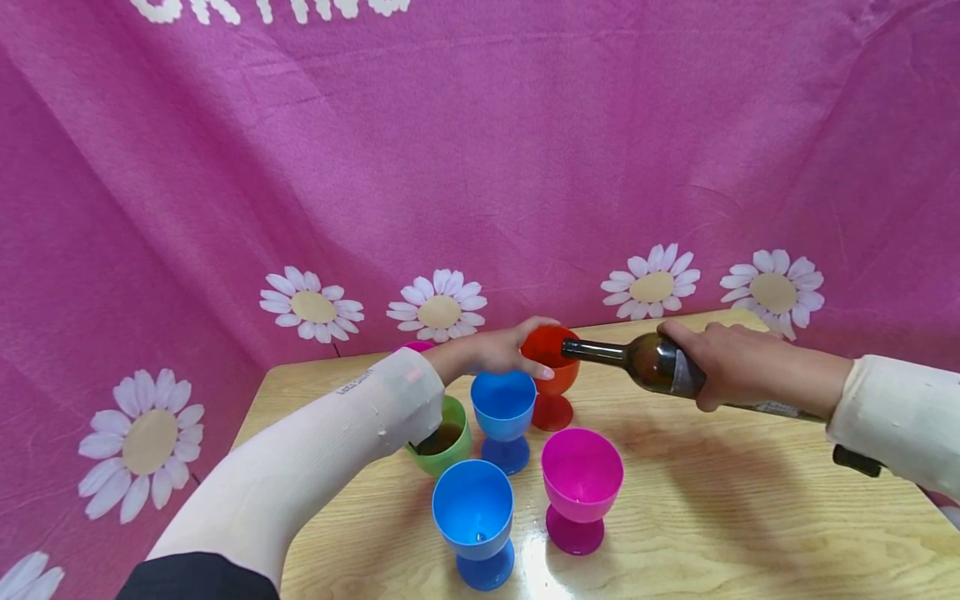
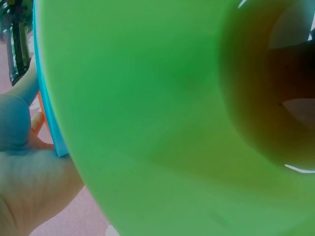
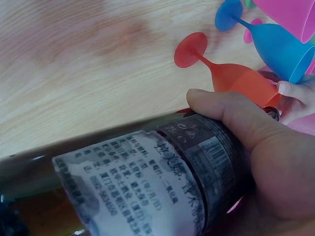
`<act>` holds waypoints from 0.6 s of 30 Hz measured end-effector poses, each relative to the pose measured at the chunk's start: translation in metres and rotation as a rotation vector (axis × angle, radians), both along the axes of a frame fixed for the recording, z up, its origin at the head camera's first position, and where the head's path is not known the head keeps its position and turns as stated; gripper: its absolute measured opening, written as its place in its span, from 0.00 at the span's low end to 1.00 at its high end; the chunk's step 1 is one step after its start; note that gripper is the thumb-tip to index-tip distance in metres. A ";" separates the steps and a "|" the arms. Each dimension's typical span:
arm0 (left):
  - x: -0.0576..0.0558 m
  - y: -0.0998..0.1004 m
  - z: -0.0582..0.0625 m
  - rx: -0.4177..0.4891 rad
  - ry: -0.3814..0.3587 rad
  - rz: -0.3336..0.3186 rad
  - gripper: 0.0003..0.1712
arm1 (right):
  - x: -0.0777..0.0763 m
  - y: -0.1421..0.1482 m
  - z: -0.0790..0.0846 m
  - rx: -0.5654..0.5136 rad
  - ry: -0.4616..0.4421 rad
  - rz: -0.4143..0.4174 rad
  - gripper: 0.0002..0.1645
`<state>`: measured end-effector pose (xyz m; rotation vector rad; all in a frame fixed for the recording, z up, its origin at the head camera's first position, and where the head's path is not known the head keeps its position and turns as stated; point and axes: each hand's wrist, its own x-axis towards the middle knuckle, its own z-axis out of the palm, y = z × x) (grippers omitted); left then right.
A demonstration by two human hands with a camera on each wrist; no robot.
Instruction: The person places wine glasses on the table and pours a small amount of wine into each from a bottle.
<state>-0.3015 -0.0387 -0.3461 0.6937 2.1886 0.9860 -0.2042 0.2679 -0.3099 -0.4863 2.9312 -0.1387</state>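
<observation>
My left hand [image 1: 497, 352] holds the bowl of a red-orange goblet [image 1: 558, 385], thumb on the near side and fingers reaching round the far side. My right hand [image 1: 738, 364] grips a dark glass wine bottle [image 1: 651, 363] around its body, tilted nearly level. The bottle's mouth lies right at the goblet's rim. In the right wrist view, a white printed label [image 3: 133, 182] and amber liquid inside the bottle show. Under my left forearm stands a green goblet [image 1: 459, 454], partly hidden; brown liquid [image 2: 261, 83] sits in its bottom in the left wrist view.
Two blue goblets [image 1: 504, 408] [image 1: 474, 510] and a magenta goblet [image 1: 582, 475] stand upright nearby on the wooden table [image 1: 720, 508]. Another magenta rim [image 1: 417, 345] peeks out behind my left sleeve. A pink cloth with daisies [image 1: 525, 167] hangs behind the table.
</observation>
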 end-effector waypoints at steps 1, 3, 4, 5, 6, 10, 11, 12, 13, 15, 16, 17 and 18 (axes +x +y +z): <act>0.000 0.000 0.000 0.000 0.001 -0.001 0.49 | 0.000 0.000 0.000 -0.001 -0.001 0.000 0.55; 0.000 0.000 0.000 0.001 0.001 -0.003 0.49 | 0.000 0.000 0.000 -0.001 -0.001 0.000 0.55; -0.001 0.000 0.000 0.001 0.000 -0.003 0.49 | 0.000 0.000 0.000 -0.001 -0.001 -0.001 0.55; -0.001 0.000 -0.001 0.001 -0.001 -0.002 0.49 | 0.000 0.000 0.000 0.000 -0.001 -0.001 0.55; -0.001 0.000 -0.001 0.000 -0.001 0.000 0.49 | 0.000 0.000 0.000 0.000 -0.001 -0.001 0.55; 0.000 0.000 0.000 -0.003 0.003 0.004 0.49 | 0.001 -0.001 0.000 -0.002 -0.003 -0.003 0.55; 0.000 0.000 0.000 -0.003 0.002 0.005 0.49 | 0.001 -0.001 0.000 -0.004 -0.004 -0.004 0.55; 0.000 0.000 0.000 -0.002 0.001 0.005 0.49 | 0.001 -0.001 0.000 -0.007 -0.005 -0.005 0.55; 0.000 0.000 0.000 -0.002 0.001 0.006 0.49 | 0.001 -0.001 0.000 -0.010 -0.005 -0.006 0.55; 0.001 0.000 0.000 -0.002 0.000 0.006 0.49 | 0.001 0.000 -0.001 -0.015 -0.003 -0.006 0.55; 0.001 0.000 0.000 -0.003 0.000 0.007 0.49 | 0.002 0.000 -0.001 -0.017 -0.002 -0.006 0.54; 0.001 0.000 0.000 -0.004 0.000 0.007 0.50 | 0.002 0.000 -0.001 -0.019 -0.001 -0.006 0.54; 0.001 0.000 0.000 -0.006 0.001 0.006 0.50 | 0.002 0.001 -0.002 -0.020 -0.003 -0.005 0.55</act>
